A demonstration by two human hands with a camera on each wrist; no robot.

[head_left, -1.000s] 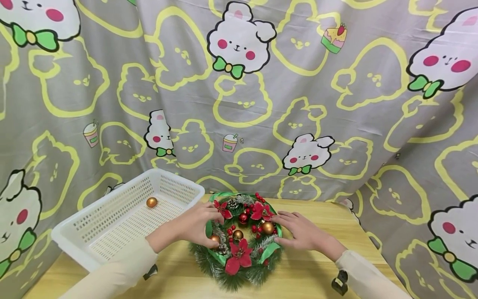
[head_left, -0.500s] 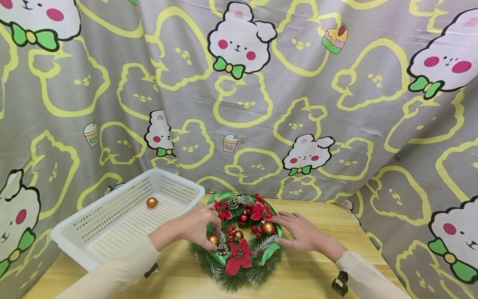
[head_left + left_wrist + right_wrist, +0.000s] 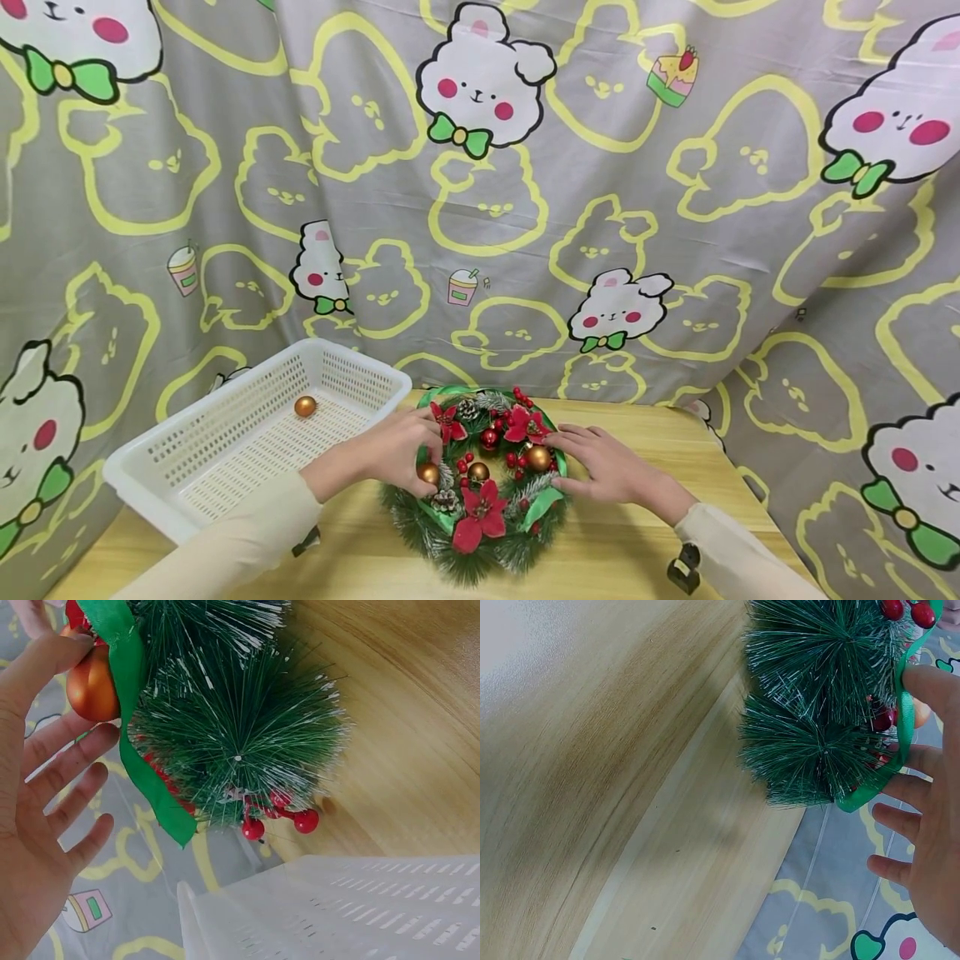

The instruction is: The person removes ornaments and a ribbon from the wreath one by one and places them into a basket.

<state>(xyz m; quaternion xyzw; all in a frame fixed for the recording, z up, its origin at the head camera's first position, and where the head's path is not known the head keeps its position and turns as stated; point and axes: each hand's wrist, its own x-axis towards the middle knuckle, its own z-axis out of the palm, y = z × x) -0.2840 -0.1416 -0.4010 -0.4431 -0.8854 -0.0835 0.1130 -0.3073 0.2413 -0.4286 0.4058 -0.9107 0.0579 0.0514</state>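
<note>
The fingers [image 3: 432,433] of our left hand [image 3: 397,452] pinch a gold bauble [image 3: 428,473] at the left side of the artificial Christmas wreath [image 3: 517,552], which lies on the wooden table [image 3: 660,427]. In the head view, our right hand [image 3: 603,468] extends its fingers against the opposite rim. We judge the step in hand to be positioning this bauble; the next move calls for seating it firmly while we steady the wreath. We count one wreath, one white perforated basket [image 3: 217,433], four gold baubles (one pinched, one in the basket, two elsewhere on the wreath), one red bauble [image 3: 488,437], three red poinsettias [image 3: 480,518] and two pinecones [image 3: 446,500]. Red berries [image 3: 517,458] cluster too densely to count.

In the left wrist view, we see the bauble between thumb and index finger, beside the green ribbon [image 3: 142,769].

In the right wrist view, our fingers spread, unclenched, along the ribbon.
</note>
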